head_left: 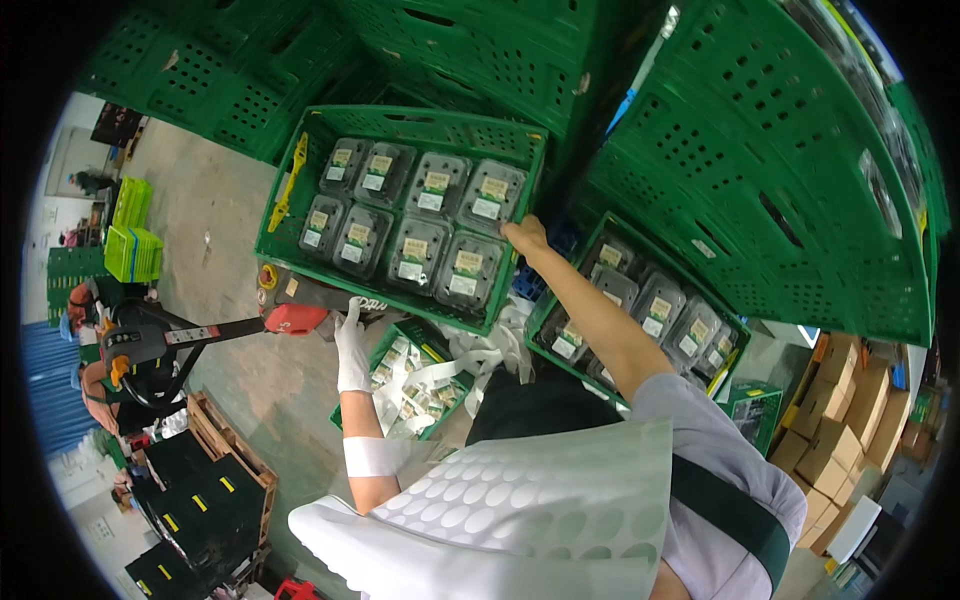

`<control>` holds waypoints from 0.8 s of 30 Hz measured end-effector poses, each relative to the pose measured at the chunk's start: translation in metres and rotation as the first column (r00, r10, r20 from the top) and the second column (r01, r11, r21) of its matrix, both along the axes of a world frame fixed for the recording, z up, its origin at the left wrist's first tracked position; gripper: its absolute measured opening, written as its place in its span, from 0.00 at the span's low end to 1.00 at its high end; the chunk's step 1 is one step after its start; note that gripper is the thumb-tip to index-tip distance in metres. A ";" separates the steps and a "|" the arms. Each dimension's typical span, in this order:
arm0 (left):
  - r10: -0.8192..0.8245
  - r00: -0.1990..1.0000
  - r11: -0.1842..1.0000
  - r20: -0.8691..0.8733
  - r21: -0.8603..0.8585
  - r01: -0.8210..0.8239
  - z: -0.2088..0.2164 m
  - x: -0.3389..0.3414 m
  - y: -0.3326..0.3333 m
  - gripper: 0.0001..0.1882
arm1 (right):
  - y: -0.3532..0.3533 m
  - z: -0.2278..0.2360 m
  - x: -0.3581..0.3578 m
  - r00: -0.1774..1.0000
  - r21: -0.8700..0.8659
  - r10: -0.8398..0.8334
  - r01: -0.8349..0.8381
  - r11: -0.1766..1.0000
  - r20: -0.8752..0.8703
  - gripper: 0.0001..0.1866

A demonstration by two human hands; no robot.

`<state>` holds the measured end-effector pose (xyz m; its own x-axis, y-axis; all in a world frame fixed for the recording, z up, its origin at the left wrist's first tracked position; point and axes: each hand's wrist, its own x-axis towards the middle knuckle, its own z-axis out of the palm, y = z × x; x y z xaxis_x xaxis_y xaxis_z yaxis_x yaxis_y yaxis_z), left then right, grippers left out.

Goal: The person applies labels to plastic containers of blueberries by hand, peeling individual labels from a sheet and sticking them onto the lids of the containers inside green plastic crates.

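Note:
A green plastic crate (pixel 400 118) holds two rows of clear lidded punnets (pixel 437 185) with labels; dark fruit seems to be inside. My bare right hand (pixel 525 237) is closed on the crate's right rim, beside a corner punnet. My left hand (pixel 350 352), in a white glove, is just below the crate's near edge with its fingers stretched upward; whether it touches the crate I cannot tell. A pale sheet with rows of round white spots (pixel 480 500) lies across my front, over part of my left arm.
A second crate of punnets (pixel 540 335) stands lower right, below tall green crates (pixel 760 170). Underneath my left hand's side is a crate of labels and paper strips (pixel 418 385). A pallet jack (pixel 290 320), dark crates on a pallet (pixel 210 490), cardboard boxes (pixel 830 440) and other people surround me.

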<state>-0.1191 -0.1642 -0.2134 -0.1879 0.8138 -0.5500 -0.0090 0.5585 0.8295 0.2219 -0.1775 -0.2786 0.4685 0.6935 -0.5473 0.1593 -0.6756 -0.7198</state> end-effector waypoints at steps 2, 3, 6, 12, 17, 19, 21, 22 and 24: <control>0.115 0.986 0.987 -0.117 -0.101 -0.127 0.002 0.008 0.028 0.41 | 0.004 -0.001 0.010 0.994 -0.018 0.070 -0.071 0.997 -0.083 0.22; 0.166 0.968 0.968 -0.186 -0.154 -0.196 -0.002 0.007 0.038 0.40 | 0.003 0.002 0.009 0.993 -0.035 0.042 -0.046 0.998 -0.114 0.21; 0.078 0.996 0.990 -0.042 -0.115 -0.083 -0.014 0.006 0.075 0.32 | 0.005 0.002 0.013 0.985 -0.056 -0.095 0.088 0.995 -0.145 0.21; 0.011 1.000 0.984 0.021 -0.180 -0.007 -0.044 -0.020 0.122 0.06 | -0.027 0.042 -0.009 0.997 0.114 -0.064 0.058 0.992 0.050 0.27; -0.309 0.951 0.925 -0.030 0.222 0.308 -0.068 -0.069 0.094 0.05 | -0.030 0.078 -0.008 0.967 0.066 -0.045 0.030 0.997 0.249 0.38; -0.268 0.964 0.957 -0.004 0.111 0.266 -0.061 -0.088 0.099 0.05 | -0.029 0.113 -0.006 0.962 0.110 -0.081 0.054 0.992 0.261 0.35; -0.194 0.977 0.971 0.090 -0.128 0.204 -0.063 -0.097 0.103 0.06 | -0.032 0.114 -0.005 0.955 0.142 -0.135 0.100 0.985 0.264 0.25; -0.149 0.980 0.954 0.133 -0.242 0.178 -0.065 -0.100 0.106 0.07 | -0.034 0.123 -0.003 0.972 0.080 -0.137 0.124 0.989 0.192 0.35; -0.092 0.974 0.888 0.209 -0.425 0.175 -0.062 -0.104 0.108 0.08 | -0.051 0.165 -0.011 0.964 0.071 -0.219 0.210 0.975 0.152 0.26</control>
<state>-0.2230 -0.0561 -0.2752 0.0398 0.4920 -0.8697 -0.0327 0.8706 0.4910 0.2106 -0.2285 -0.1140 0.6871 0.5938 -0.4187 0.1295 -0.6671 -0.7336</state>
